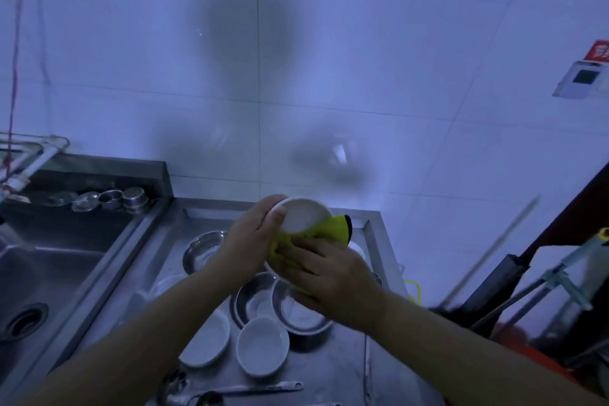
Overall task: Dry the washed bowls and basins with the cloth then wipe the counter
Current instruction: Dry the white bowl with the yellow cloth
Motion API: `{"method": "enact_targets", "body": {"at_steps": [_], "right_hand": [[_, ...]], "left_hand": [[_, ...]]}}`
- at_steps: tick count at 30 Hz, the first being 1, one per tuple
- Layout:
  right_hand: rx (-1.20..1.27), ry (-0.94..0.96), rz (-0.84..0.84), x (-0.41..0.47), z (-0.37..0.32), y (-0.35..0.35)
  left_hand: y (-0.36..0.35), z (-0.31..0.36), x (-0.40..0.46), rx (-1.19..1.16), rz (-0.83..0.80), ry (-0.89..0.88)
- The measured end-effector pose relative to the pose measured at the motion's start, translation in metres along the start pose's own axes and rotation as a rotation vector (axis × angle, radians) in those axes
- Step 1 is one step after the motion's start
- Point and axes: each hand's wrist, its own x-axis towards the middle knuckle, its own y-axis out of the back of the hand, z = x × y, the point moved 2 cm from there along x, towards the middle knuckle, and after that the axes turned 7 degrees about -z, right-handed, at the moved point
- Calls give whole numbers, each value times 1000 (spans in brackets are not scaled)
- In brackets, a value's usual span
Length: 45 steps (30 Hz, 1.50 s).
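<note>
My left hand (252,234) grips the rim of a white bowl (303,214), held tilted above the steel counter (346,366). My right hand (329,270) presses a yellow-green cloth (329,227) against the bowl's outside. On the counter below lie two white bowls (262,346) (207,343) side by side. Behind them stand two steel basins (253,300) (303,313), and a third steel basin (202,250) sits farther back. Another white bowl (164,285) shows partly behind my left forearm.
A steel sink (43,277) with a drain lies at the left, with small metal strainers (110,199) on its back ledge. Metal spoons (230,392) lie at the counter's front. A white tiled wall rises behind. Dark poles and equipment (514,277) crowd the right side.
</note>
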Motion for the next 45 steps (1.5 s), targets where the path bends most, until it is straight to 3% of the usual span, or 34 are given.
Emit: {"method": "enact_targets", "body": {"at_steps": [3, 6, 10, 13, 15, 17, 21, 24, 26, 30, 33, 35, 41, 45], "right_hand": [[-114, 218, -41, -2, 21, 7], [-175, 217, -77, 3, 28, 6], [-135, -120, 96, 20, 6, -6], [7, -350, 249, 40, -15, -15], [74, -382, 283, 46, -20, -17], [25, -284, 248, 41, -14, -14], [-199, 88, 161, 25, 19, -4], [-262, 180, 150, 25, 34, -7], [-271, 150, 192, 29, 32, -11], [-192, -83, 309, 44, 13, -15], [-74, -273, 404, 55, -3, -20], [-39, -290, 416, 58, -11, -23], [-110, 37, 282, 44, 12, -25], [-179, 330, 148, 35, 30, -28]], "left_hand": [[11, 7, 11, 112, -232, -35], [21, 14, 26, 311, -333, -59], [18, 11, 38, 384, -68, -86], [14, 3, 35, 165, 125, -31], [17, 2, 33, 84, 159, -55], [21, 2, 32, 117, 105, -90], [35, 8, 37, 284, -162, -112], [43, 16, 47, 376, -330, -137], [48, 15, 53, 287, -320, -128], [39, -5, 37, -182, -70, 35], [18, -15, 15, -416, 77, -21], [16, -17, 10, -418, 142, -73], [38, -13, 12, -174, 53, -49], [60, -5, 22, 31, -363, 116]]}}
